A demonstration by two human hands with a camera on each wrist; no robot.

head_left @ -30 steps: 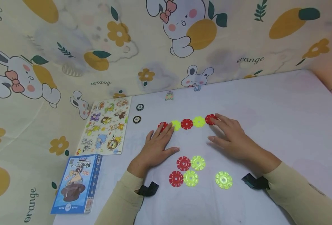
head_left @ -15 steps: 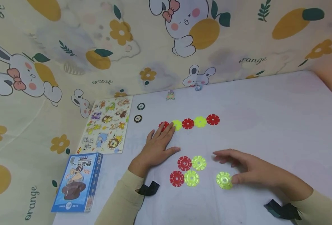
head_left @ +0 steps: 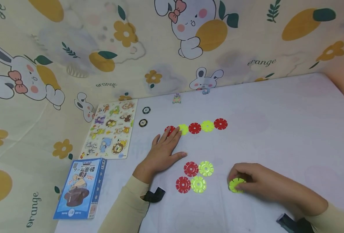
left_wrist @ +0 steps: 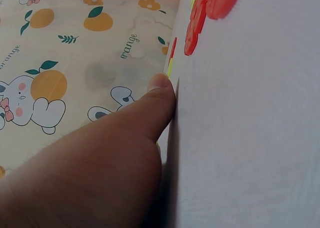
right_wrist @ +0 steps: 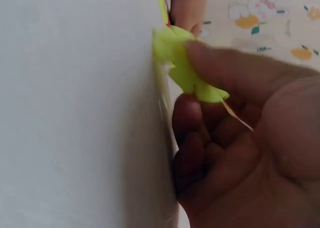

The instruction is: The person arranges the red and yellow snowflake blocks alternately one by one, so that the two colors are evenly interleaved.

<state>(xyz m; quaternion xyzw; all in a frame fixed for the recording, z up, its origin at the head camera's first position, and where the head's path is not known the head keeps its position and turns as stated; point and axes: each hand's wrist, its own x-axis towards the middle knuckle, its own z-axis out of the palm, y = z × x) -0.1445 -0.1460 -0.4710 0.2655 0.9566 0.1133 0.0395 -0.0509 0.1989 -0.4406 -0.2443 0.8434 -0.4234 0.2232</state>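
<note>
My right hand (head_left: 256,181) pinches a yellow-green notched plastic disc (head_left: 236,185) between thumb and fingers. In the right wrist view, that disc (right_wrist: 182,63) is tilted, with one edge at or near the table. My left hand (head_left: 163,153) lies flat, its fingertips over part of a red notched disc (head_left: 169,130). That disc begins a row of alternating red and yellow-green discs, which runs right to another red disc (head_left: 220,124). Between the hands, a small group holds two red discs, one being the near red disc (head_left: 183,184), and two yellow-green ones, including the near yellow-green disc (head_left: 198,184).
A blue box (head_left: 78,191) and an animal picture board (head_left: 109,129) lie at the left. Two black round chips (head_left: 143,123) sit beside the board. Two small figures, one a green-and-pink figure (head_left: 176,98), stand at the back by the patterned cloth wall (head_left: 160,38).
My right hand has left the red disc at the row's right end, come back toward me and taken hold of the lone yellow-green disc. My left hand has stayed in place.
</note>
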